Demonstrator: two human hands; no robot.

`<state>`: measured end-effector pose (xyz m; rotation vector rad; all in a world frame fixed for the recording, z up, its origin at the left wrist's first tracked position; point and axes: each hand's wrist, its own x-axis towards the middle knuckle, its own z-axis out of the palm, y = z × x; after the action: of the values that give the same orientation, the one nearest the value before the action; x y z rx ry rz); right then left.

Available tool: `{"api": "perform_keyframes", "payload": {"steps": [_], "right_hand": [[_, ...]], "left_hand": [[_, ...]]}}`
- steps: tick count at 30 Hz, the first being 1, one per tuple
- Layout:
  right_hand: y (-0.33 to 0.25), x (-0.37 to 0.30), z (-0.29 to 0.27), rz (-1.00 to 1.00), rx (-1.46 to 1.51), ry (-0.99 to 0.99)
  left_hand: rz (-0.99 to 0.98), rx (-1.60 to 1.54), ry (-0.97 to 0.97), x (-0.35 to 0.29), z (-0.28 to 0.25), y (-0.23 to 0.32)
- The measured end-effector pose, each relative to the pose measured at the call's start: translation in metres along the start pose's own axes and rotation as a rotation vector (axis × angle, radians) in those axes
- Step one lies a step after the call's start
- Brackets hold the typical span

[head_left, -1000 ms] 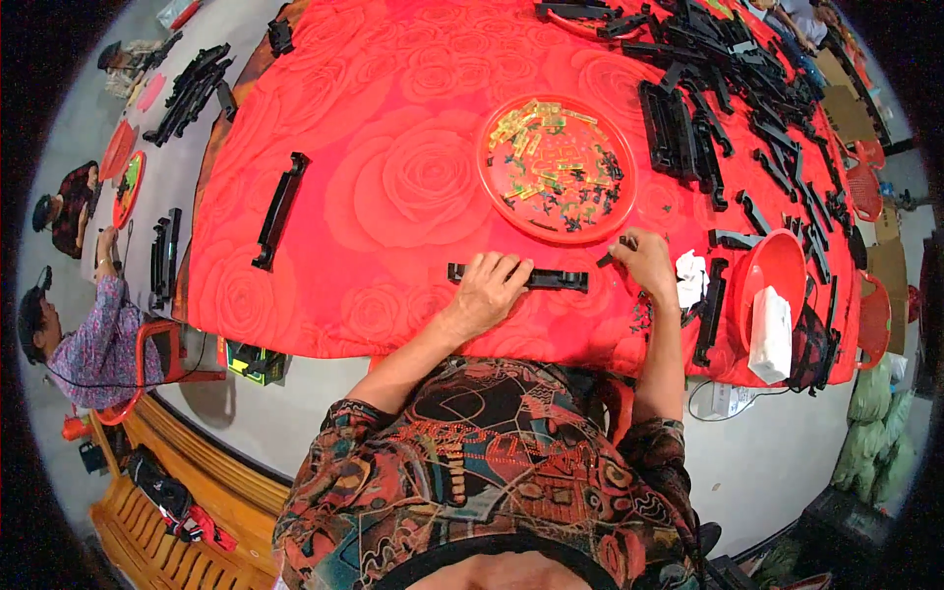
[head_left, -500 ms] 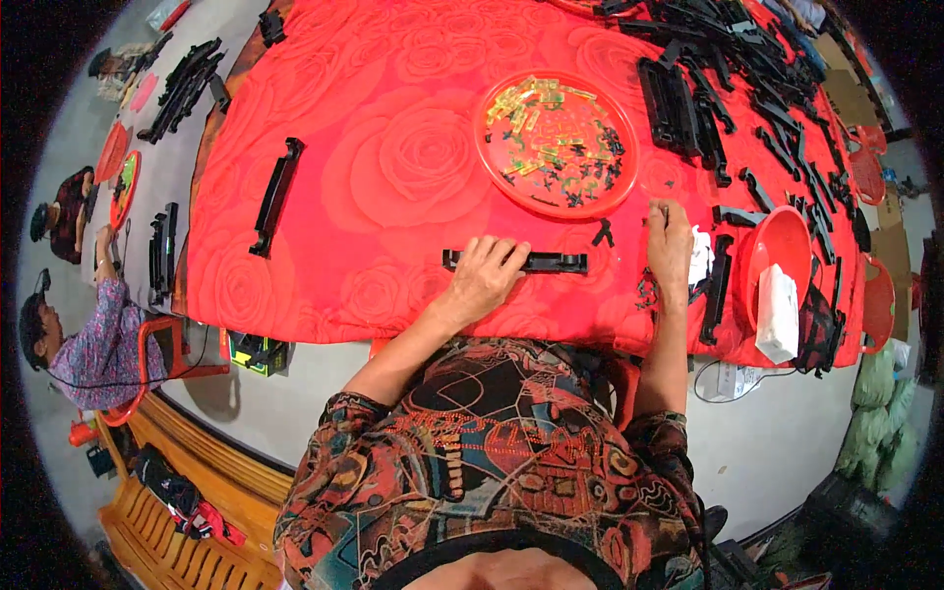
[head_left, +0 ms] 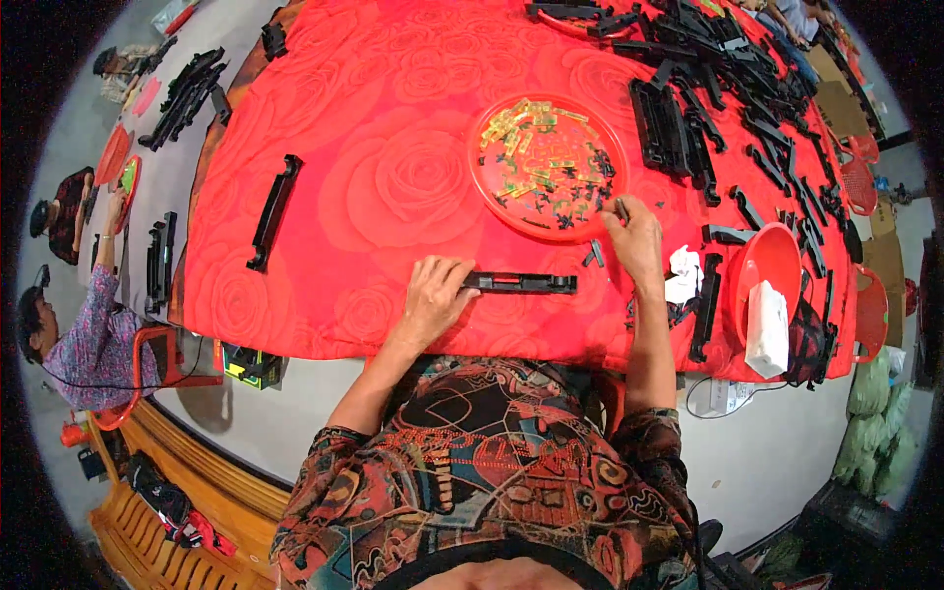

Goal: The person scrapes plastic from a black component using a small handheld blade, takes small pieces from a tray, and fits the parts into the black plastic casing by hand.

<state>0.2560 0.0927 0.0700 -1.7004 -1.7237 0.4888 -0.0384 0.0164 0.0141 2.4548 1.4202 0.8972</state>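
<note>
While your left hand (head_left: 438,300) grips the near end of a black bar (head_left: 526,283), its fingers are closed on that end, thumb on the near side. The bar lies flat on the red-clothed bench (head_left: 393,197), running sideways to the right of those fingers. Your right hand (head_left: 634,236) has its fingers pinched on a small dark piece (head_left: 620,208); shape mostly hidden, can't tell more. These fingertips are at the edge of a round red tray (head_left: 479,177); can't tell if they touch it. Tray sits just beyond and left of your right fingers, with yellow pieces (head_left: 516,123) on its far side and small dark bits (head_left: 580,202) on the side nearer you.

Just below-left of your right fingers, a forked black piece (head_left: 593,255) lies loose, between them and the bar. Right of your right hand: crumpled white tissue (head_left: 683,275), then a red basin (head_left: 762,261) with a white pack (head_left: 767,329) against it. Well left of your left fingers, another black strip (head_left: 272,212) lies slanted. Beyond your right fingers, further right: black parts (head_left: 664,128) heaped.
</note>
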Motion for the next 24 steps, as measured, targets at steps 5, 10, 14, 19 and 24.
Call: {"api": "perform_keyframes", "payload": {"steps": [5, 10, 14, 19, 24], "right_hand": [[-0.005, 0.030, 0.034, -0.043, -0.035, -0.073], [-0.010, 0.046, 0.067, -0.178, -0.211, -0.090], [-0.009, 0.055, 0.080, -0.164, -0.338, -0.120], [-0.012, 0.056, 0.078, -0.179, -0.426, -0.132], [-0.027, 0.023, 0.045, -0.232, -0.038, -0.143]], "left_hand": [[-0.011, -0.070, 0.049, 0.001, 0.006, 0.000], [0.011, -0.083, 0.067, 0.007, 0.010, -0.001], [0.024, -0.088, 0.087, 0.012, 0.014, -0.003], [0.002, -0.094, 0.060, 0.013, 0.012, -0.003], [-0.029, -0.129, 0.141, 0.017, -0.004, 0.004]]}}
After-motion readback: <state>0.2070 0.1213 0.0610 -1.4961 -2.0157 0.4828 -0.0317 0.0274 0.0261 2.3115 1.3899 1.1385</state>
